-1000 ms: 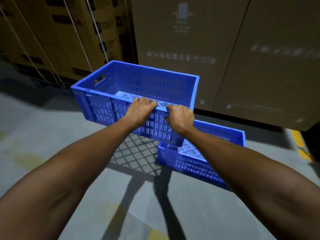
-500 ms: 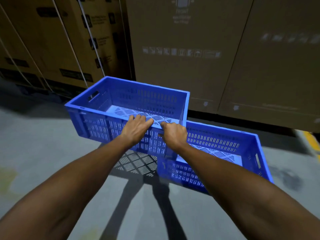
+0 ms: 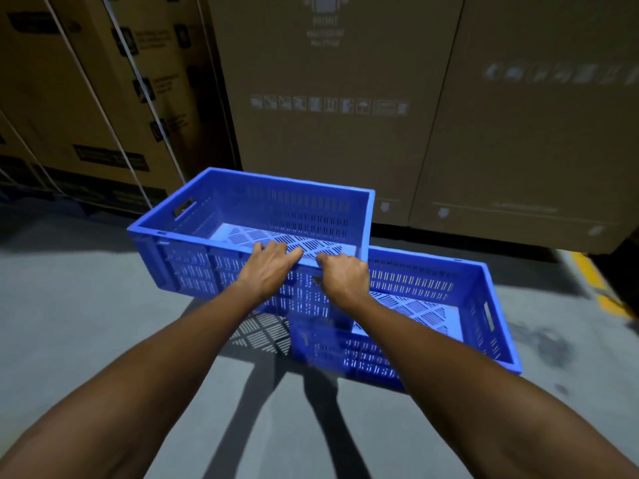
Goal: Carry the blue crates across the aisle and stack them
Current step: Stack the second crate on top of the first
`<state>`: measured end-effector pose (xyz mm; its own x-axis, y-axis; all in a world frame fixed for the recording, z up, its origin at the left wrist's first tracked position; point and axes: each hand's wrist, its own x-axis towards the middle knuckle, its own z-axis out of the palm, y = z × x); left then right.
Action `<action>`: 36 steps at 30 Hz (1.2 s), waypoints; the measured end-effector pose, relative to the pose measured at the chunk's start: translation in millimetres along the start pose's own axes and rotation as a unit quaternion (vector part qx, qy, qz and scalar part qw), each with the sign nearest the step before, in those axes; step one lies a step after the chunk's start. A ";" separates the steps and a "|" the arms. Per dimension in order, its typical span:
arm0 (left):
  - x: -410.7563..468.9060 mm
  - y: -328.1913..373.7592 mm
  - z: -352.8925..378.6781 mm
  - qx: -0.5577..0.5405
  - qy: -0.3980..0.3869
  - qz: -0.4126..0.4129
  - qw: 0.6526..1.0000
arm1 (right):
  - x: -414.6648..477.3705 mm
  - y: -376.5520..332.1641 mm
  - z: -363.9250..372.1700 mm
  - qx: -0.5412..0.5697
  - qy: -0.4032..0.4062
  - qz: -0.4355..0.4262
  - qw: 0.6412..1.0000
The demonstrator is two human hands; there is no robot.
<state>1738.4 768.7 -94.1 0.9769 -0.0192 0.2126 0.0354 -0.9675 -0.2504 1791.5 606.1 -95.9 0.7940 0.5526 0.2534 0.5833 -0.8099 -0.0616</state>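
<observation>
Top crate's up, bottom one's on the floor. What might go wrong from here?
1. The left grip and right grip sit close together on the near rim only, so the held crate may tip or slip.
2. It is offset left of the floor crate; lowered now, it would likely land askew.
3. The cardboard boxes stand close behind; its far edge might bump them.

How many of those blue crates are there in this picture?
2. The held crate is raised, left hand and right hand gripping its near rim. The lower crate rests on the floor at right, partly beneath it. More could be out of view.
</observation>
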 end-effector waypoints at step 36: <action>45.3 235.1 -56.8 -0.204 -0.025 0.093 0.974 | -111.7 227.8 -40.7 -0.036 0.010 0.070 0.997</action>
<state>1779.1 526.0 -89.7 0.9681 -0.2008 0.1501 -0.2193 -0.9684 0.1189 1828.7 351.8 -99.0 0.8622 0.4304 0.2671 0.4535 -0.8908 -0.0283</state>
